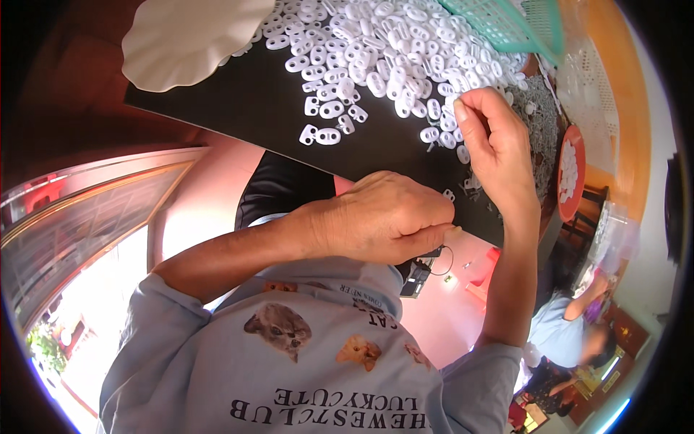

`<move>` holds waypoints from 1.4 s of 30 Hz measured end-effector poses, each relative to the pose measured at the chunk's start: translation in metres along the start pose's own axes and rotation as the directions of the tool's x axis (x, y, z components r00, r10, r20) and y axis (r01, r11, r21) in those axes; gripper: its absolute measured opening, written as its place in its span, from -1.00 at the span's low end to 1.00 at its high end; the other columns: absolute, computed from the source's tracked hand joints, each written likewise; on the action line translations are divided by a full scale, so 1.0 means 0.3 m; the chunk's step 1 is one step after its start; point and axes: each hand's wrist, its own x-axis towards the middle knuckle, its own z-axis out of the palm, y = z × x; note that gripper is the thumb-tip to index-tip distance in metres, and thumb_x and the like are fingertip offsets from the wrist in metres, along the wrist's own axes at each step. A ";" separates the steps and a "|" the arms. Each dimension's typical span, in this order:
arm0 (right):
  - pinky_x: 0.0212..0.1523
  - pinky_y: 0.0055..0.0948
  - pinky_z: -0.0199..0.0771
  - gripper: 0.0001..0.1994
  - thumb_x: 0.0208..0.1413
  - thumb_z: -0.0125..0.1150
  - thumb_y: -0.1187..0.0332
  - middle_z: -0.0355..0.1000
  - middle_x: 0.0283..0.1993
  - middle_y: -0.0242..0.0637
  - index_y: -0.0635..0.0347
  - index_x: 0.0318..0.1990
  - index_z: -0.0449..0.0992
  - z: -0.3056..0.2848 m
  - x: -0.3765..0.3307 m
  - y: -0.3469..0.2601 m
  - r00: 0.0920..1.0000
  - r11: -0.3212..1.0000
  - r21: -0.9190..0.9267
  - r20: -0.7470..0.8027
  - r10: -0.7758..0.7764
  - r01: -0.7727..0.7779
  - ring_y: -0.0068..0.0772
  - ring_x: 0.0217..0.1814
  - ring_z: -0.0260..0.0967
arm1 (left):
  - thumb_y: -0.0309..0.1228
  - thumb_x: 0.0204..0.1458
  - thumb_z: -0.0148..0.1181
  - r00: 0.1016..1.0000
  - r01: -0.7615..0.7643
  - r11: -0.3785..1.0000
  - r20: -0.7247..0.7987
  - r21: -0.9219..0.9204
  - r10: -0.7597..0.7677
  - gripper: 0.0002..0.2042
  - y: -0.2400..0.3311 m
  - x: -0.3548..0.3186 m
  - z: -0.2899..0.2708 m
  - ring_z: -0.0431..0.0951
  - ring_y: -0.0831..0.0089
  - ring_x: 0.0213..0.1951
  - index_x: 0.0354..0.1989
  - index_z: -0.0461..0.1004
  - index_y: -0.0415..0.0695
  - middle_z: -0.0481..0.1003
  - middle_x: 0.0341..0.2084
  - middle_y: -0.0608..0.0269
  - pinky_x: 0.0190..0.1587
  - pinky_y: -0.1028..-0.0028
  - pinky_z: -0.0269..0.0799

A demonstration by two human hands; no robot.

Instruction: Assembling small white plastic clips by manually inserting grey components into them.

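Small white plastic pieces (390, 54), oval and with two holes like cord-lock parts, lie heaped on a black tabletop (249, 108). My left hand (394, 217) is closed in front of the table's near edge, thumb pressed against the curled fingers; whatever it holds is hidden. Above the right side of the heap is my right hand (499, 137), its thumb and forefinger pinched together beside the white pieces. I cannot make out anything between those fingertips. A few separate pieces (329, 136) lie apart at the heap's near left.
A cream scalloped tray (188, 43) overhangs the far left corner. A green plastic basket (510, 29) stands at the far right. Small grey metal-looking bits (538, 119) are piled at the right, beside a red dish (571, 173) of white pieces. Another person (571, 329) is at lower right.
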 end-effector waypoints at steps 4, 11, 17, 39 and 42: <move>-0.39 -0.33 0.34 -0.90 0.12 0.14 0.46 0.40 -0.40 -0.12 0.28 -0.29 0.38 -0.014 -0.026 0.013 0.999 0.998 0.040 0.002 0.042 -0.042 -0.14 -0.44 0.34 | -0.46 0.11 0.12 1.000 0.016 0.999 0.009 -0.035 -0.016 -0.80 0.007 0.008 -0.011 0.31 0.16 -0.64 -0.53 0.32 -0.21 0.26 -0.68 0.15 -0.58 0.27 0.18; -0.43 -0.51 0.28 -0.90 0.16 0.14 0.44 0.35 -0.45 -0.30 0.28 -0.27 0.40 -0.066 -0.103 -0.028 0.992 0.965 0.233 0.056 0.113 -0.123 -0.52 -0.48 0.22 | -0.34 0.26 -0.03 0.894 0.293 0.955 -0.341 -0.044 -0.290 -0.80 0.088 0.034 -0.065 0.31 0.62 -0.44 -0.22 0.37 -0.25 0.36 -0.50 0.35 -0.34 0.58 0.31; -0.46 -0.73 0.12 -0.91 0.22 0.09 0.44 0.25 -0.48 -0.54 0.29 -0.26 0.42 -0.062 -0.120 -0.087 0.999 0.912 0.409 0.049 0.011 -0.030 -0.78 -0.46 0.09 | -0.28 0.26 -0.03 0.898 0.357 0.933 -0.286 0.030 -0.335 -0.76 0.066 0.087 -0.070 0.30 0.66 -0.42 -0.24 0.39 -0.24 0.35 -0.51 0.37 -0.34 0.63 0.26; -0.52 -0.57 0.14 -0.88 0.14 0.16 0.47 0.23 -0.53 -0.38 0.27 -0.36 0.34 -0.005 -0.205 -0.062 0.992 0.938 0.324 -0.052 -0.114 0.125 -0.58 -0.54 0.12 | -0.51 0.18 0.05 0.861 0.411 0.837 -0.149 -0.361 -0.486 -0.93 0.104 0.012 -0.011 0.28 0.77 -0.48 -0.25 0.39 -0.26 0.38 -0.52 0.41 -0.47 0.69 0.21; -0.53 -0.56 0.12 -0.90 0.14 0.12 0.52 0.21 -0.53 -0.35 0.30 -0.37 0.33 -0.003 -0.241 -0.083 0.994 0.933 0.340 -0.037 -0.107 0.114 -0.56 -0.54 0.10 | -0.45 0.22 0.03 0.856 0.480 0.821 -0.038 -0.309 -0.515 -0.87 0.120 -0.012 -0.027 0.30 0.73 -0.44 -0.16 0.37 -0.26 0.40 -0.43 0.38 -0.39 0.69 0.24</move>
